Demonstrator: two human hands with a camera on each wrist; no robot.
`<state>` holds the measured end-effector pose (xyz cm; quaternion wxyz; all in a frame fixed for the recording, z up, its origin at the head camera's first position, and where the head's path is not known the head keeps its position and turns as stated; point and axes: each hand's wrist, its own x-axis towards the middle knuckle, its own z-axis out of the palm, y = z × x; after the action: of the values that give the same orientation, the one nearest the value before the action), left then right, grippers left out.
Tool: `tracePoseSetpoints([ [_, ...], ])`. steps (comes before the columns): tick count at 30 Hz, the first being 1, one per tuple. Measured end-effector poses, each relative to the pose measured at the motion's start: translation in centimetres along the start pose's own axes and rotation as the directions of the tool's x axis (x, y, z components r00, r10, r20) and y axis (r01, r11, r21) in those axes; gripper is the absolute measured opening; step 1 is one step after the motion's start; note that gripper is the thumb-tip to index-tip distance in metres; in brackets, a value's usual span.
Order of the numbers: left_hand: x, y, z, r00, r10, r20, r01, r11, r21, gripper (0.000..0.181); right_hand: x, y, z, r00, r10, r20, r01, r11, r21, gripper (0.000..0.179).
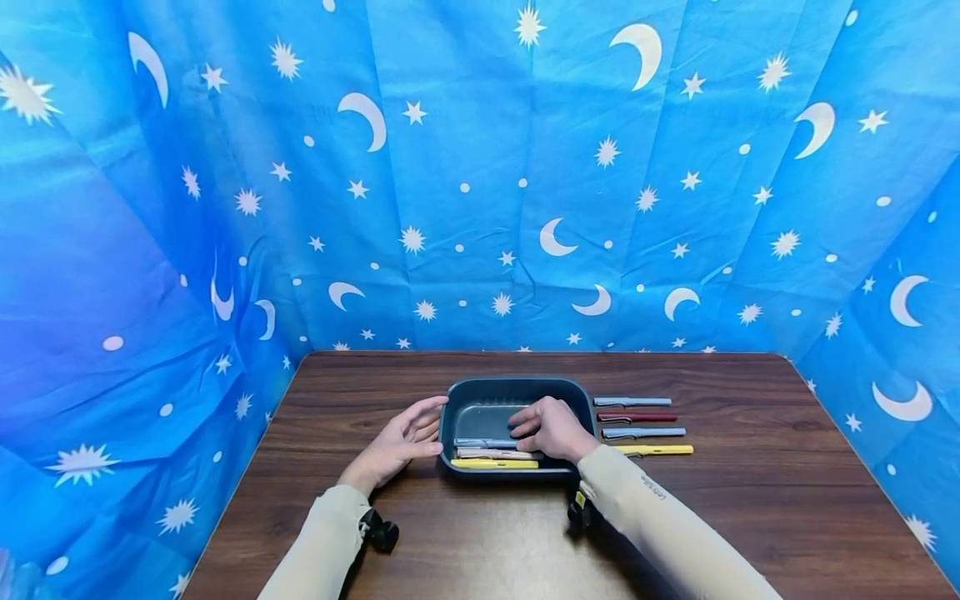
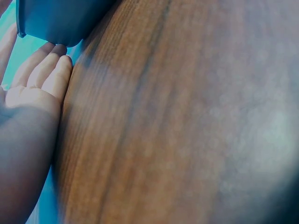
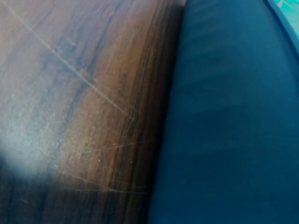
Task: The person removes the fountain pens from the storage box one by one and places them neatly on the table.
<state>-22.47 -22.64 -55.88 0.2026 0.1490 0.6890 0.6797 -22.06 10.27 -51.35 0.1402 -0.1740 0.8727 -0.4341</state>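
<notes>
A dark blue-grey tray point(image 1: 517, 385) with rounded corners stands on the table. Inside, along its near side, lie a grey-blue pen point(image 1: 480, 442), a pale pinkish pen point(image 1: 487, 454) and a yellow pen point(image 1: 495, 464), side by side. My right hand point(image 1: 553, 429) reaches in over the right wall, its thumb and fingers apart at the right end of the grey-blue pen. At the left wall, my left hand point(image 1: 397, 446) touches the tray with extended fingers; the left wrist view shows those fingers point(image 2: 39, 70) against the tray's outside point(image 2: 65, 18).
Right of the tray lie a light blue pen point(image 1: 633, 402), a dark red pen point(image 1: 637, 417), another light blue pen point(image 1: 645, 432) and a yellow pen point(image 1: 660, 450), roughly parallel. Blue cloth point(image 1: 480, 167) with moons and stars hangs around the brown wooden table point(image 1: 750, 500).
</notes>
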Motion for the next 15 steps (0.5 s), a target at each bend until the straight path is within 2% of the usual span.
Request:
tracePoseSetpoints([
  [7,0.1,-0.13,-0.1,1.0,0.005,0.007,-0.004,1.0,-0.007,0.073,0.08,-0.09,0.27,1.0,0.012,-0.015,-0.013,0.998,-0.066,0.034],
  [15,-0.01,-0.08,0.04,1.0,0.003,0.0,-0.003,1.0,0.005,0.073,0.13,0.03,0.39,0.999,-0.021,-0.041,0.016,0.993,-0.12,0.035],
])
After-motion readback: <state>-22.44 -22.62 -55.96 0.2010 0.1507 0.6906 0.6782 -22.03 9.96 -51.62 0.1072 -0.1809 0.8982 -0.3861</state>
